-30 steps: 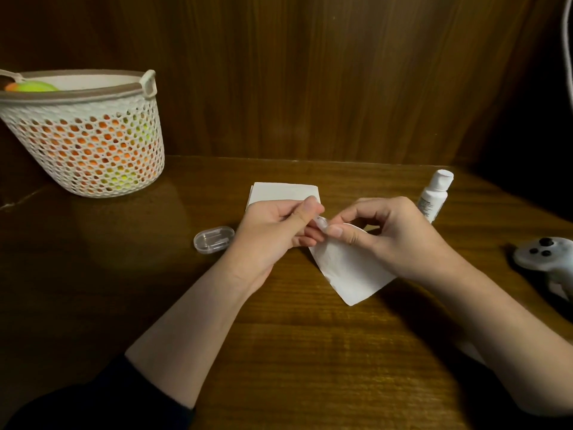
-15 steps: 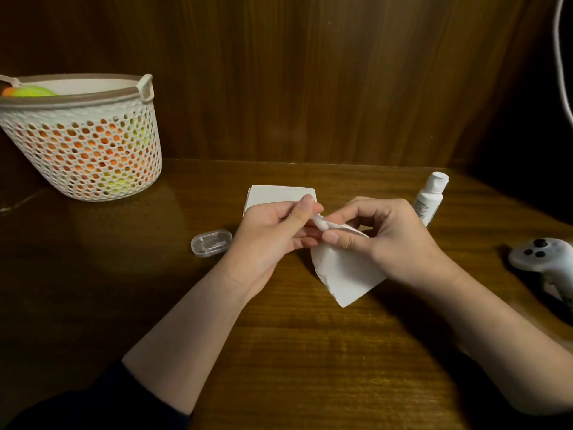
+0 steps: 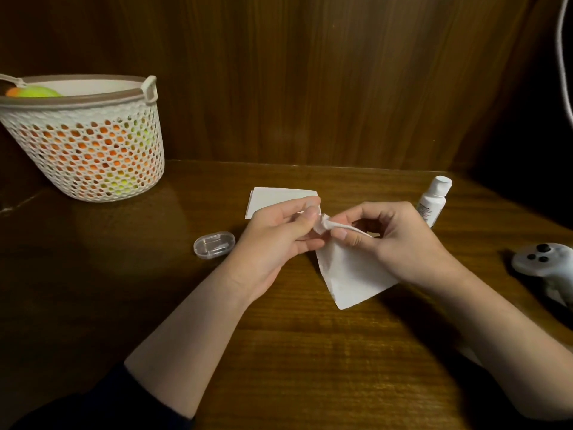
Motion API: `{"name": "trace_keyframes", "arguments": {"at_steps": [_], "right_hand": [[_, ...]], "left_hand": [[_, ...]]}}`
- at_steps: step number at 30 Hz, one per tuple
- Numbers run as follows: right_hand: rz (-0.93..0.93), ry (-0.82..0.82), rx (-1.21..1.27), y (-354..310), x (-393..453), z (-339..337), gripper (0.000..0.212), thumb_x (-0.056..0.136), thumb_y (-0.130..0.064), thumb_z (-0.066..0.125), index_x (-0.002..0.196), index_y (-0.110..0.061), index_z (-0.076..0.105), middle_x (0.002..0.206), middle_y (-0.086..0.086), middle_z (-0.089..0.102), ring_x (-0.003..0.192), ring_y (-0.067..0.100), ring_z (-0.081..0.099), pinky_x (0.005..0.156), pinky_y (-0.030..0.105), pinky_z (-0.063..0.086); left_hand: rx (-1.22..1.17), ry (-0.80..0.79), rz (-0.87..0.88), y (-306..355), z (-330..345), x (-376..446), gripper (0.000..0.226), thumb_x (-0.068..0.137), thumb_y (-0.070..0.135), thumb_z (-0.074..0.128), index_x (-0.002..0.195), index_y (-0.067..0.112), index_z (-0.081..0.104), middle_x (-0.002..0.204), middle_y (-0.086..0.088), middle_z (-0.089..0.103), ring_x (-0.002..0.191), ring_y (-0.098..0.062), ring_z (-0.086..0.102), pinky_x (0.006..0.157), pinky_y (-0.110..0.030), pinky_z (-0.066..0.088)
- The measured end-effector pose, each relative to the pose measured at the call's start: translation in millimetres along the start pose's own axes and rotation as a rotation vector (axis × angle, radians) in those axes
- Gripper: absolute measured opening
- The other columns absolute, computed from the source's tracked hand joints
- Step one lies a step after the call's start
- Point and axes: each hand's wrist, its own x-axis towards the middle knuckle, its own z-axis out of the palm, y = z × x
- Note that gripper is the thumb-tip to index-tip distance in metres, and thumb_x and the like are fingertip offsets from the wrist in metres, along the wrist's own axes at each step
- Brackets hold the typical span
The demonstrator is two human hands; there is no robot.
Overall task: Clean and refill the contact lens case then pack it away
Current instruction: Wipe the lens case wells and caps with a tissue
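Over the middle of the wooden table (image 3: 310, 367), my left hand (image 3: 279, 240) pinches a small clear piece at its fingertips. The piece is almost wholly hidden by the twisted corner of a white tissue (image 3: 350, 274). My right hand (image 3: 393, 240) grips that tissue near the twist, and the rest of the sheet hangs down to the table. A clear oval lens case (image 3: 214, 245) lies shut on the table just left of my left hand. A small white solution bottle (image 3: 434, 201) stands upright behind my right hand.
A folded white tissue (image 3: 279, 197) lies flat behind my hands. A white mesh basket (image 3: 90, 144) with orange and green things inside stands at the back left. A grey game controller (image 3: 545, 262) lies at the right edge. A wooden wall closes the back.
The tissue's corner is now twisted tighter against my left fingertips and covers the clear piece seen there earlier. Both hands have stayed in about the same place.
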Motion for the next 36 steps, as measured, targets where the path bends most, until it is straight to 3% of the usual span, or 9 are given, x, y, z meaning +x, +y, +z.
{"name": "trace_keyframes", "arguments": {"at_steps": [4, 7, 11, 15, 18, 22, 25, 27, 36], "right_hand": [[0.028, 0.220, -0.056, 4, 1, -4, 0.009, 0.094, -0.038, 0.079, 0.101, -0.043, 0.080, 0.100, -0.024, 0.077, 0.096, 0.001, 0.068, 0.076, 0.025, 0.051], [-0.065, 0.315, -0.226, 1, 0, -1, 0.016, 0.093, -0.034, 0.080, 0.101, -0.046, 0.072, 0.097, -0.029, 0.072, 0.097, -0.003, 0.065, 0.072, 0.012, 0.050], [-0.193, 0.319, -0.380, -7, -2, 1, 0.017, 0.092, -0.031, 0.080, 0.101, -0.040, 0.069, 0.101, -0.031, 0.066, 0.102, -0.003, 0.064, 0.078, 0.008, 0.051], [-0.210, 0.252, -0.432, -9, -1, 2, 0.012, 0.095, -0.033, 0.080, 0.106, -0.029, 0.080, 0.102, -0.023, 0.069, 0.102, -0.003, 0.064, 0.074, 0.008, 0.051], [-0.207, 0.206, -0.415, -9, 0, 2, 0.013, 0.097, -0.029, 0.078, 0.108, -0.025, 0.083, 0.102, -0.025, 0.066, 0.106, -0.004, 0.063, 0.077, 0.006, 0.050], [-0.199, 0.176, -0.418, -8, -1, 2, 0.023, 0.094, -0.029, 0.073, 0.116, -0.031, 0.081, 0.107, -0.024, 0.066, 0.105, -0.002, 0.064, 0.079, 0.012, 0.053], [-0.182, 0.122, -0.485, -7, -1, 2, 0.036, 0.090, -0.033, 0.070, 0.125, -0.036, 0.078, 0.114, -0.023, 0.066, 0.106, 0.004, 0.065, 0.083, 0.038, 0.062], [-0.175, 0.095, -0.570, -6, 0, 4, 0.039, 0.091, -0.031, 0.074, 0.129, -0.039, 0.075, 0.118, -0.023, 0.067, 0.109, 0.006, 0.065, 0.083, 0.046, 0.063], [-0.203, 0.143, -0.732, -13, 1, 7, 0.036, 0.090, -0.053, 0.062, 0.117, -0.036, 0.079, 0.104, -0.017, 0.075, 0.094, 0.005, 0.063, 0.070, 0.038, 0.062]], "left_hand": [[-0.049, 0.038, -0.050, 1, -2, 0, 0.035, 0.108, 0.016, 0.060, 0.143, 0.011, 0.064, 0.121, -0.007, 0.077, 0.105, -0.018, 0.079, 0.085, -0.028, 0.063], [-0.055, 0.018, -0.114, 0, 2, -1, 0.028, 0.108, 0.017, 0.060, 0.135, 0.013, 0.068, 0.106, -0.007, 0.082, 0.098, -0.017, 0.081, 0.084, -0.028, 0.063], [-0.056, 0.006, -0.145, 0, 5, 0, 0.018, 0.107, 0.022, 0.061, 0.116, 0.013, 0.074, 0.101, -0.006, 0.083, 0.091, -0.015, 0.081, 0.080, -0.026, 0.062], [-0.084, -0.008, -0.150, 0, 8, -1, 0.024, 0.106, 0.024, 0.064, 0.114, 0.006, 0.077, 0.097, -0.008, 0.082, 0.087, -0.015, 0.079, 0.081, -0.028, 0.061], [-0.089, 0.012, -0.146, 1, 8, -1, 0.027, 0.105, 0.023, 0.064, 0.096, 0.008, 0.085, 0.091, -0.006, 0.082, 0.083, -0.015, 0.079, 0.078, -0.026, 0.061], [-0.095, 0.006, -0.130, 3, 7, -3, 0.032, 0.105, 0.022, 0.064, 0.085, 0.013, 0.087, 0.093, -0.008, 0.082, 0.083, -0.015, 0.078, 0.075, -0.025, 0.061], [-0.088, 0.014, -0.116, 3, 7, -3, 0.032, 0.106, 0.021, 0.065, 0.085, 0.012, 0.087, 0.091, -0.006, 0.082, 0.082, -0.013, 0.077, 0.076, -0.024, 0.060], [-0.081, 0.029, -0.104, 2, 7, -3, 0.031, 0.105, 0.020, 0.065, 0.085, 0.011, 0.087, 0.088, -0.004, 0.081, 0.082, -0.013, 0.077, 0.078, -0.024, 0.060], [-0.023, -0.007, -0.043, -1, 7, -3, 0.033, 0.105, 0.020, 0.066, 0.078, 0.014, 0.084, 0.082, 0.000, 0.075, 0.081, -0.010, 0.074, 0.082, -0.025, 0.060]]}}
